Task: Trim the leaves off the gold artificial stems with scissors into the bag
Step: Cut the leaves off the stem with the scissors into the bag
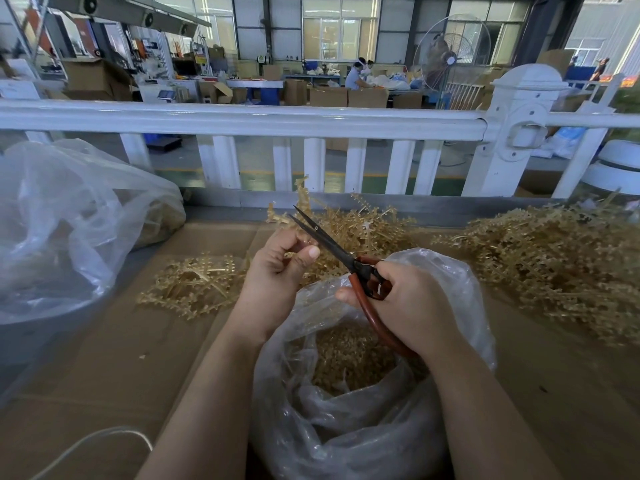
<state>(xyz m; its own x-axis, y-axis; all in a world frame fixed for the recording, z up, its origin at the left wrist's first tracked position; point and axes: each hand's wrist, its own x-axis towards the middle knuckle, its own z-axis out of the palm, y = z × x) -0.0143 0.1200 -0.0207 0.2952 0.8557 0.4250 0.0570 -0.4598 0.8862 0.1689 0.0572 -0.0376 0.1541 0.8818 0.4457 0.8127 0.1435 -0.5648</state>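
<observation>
Left hand: the left hand pinches a gold plastic leafy stem between thumb and curled fingers, at 12 o'clock of the clear plastic bag of gold trimmings.
Right hand: the right hand grips the red-handled, dark-bladed scissors, blades slightly parted, tips towards 10 o'clock.
Technique: the cut likely goes best with the stem fed deep into the blades, directly over the bag's mouth.
Supply: loose gold stems lie at 2 o'clock.
Unclear: the stem's held part is hidden in the fist; whether the blades touch it cannot be told.
</observation>
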